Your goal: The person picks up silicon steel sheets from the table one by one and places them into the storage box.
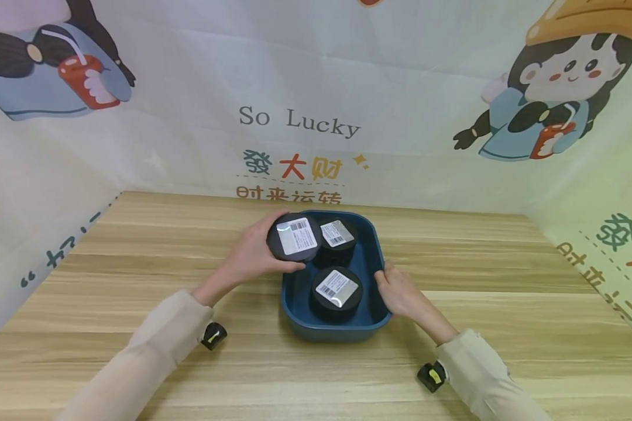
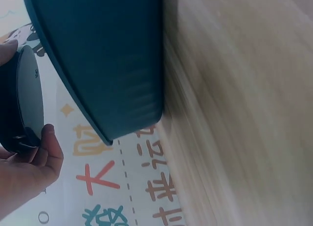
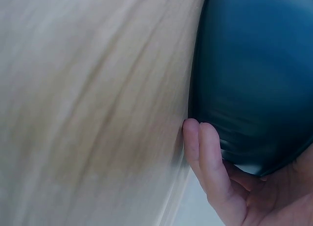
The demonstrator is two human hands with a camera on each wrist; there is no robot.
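My left hand (image 1: 255, 248) grips a black round container (image 1: 295, 237) with a silver-white barcode label on its upper face. Thumb and fingers span its sides, and it is held above the left rim of a blue rectangular bin (image 1: 333, 334). In the left wrist view the held container (image 2: 30, 96) shows a pale face, raised beyond the bin wall (image 2: 107, 59). Two similar labelled containers sit inside the bin, one at the back (image 1: 338, 235) and one nearer the front (image 1: 337, 292). My right hand (image 1: 397, 290) holds the bin's right wall at the rim, fingers along the outside (image 3: 210, 157).
The bin stands on a light wood-grain table (image 1: 189, 234). A white printed cloth (image 1: 305, 70) with cartoon figures and lettering hangs behind and along both sides. Small black devices (image 1: 213, 336) are strapped at both wrists.
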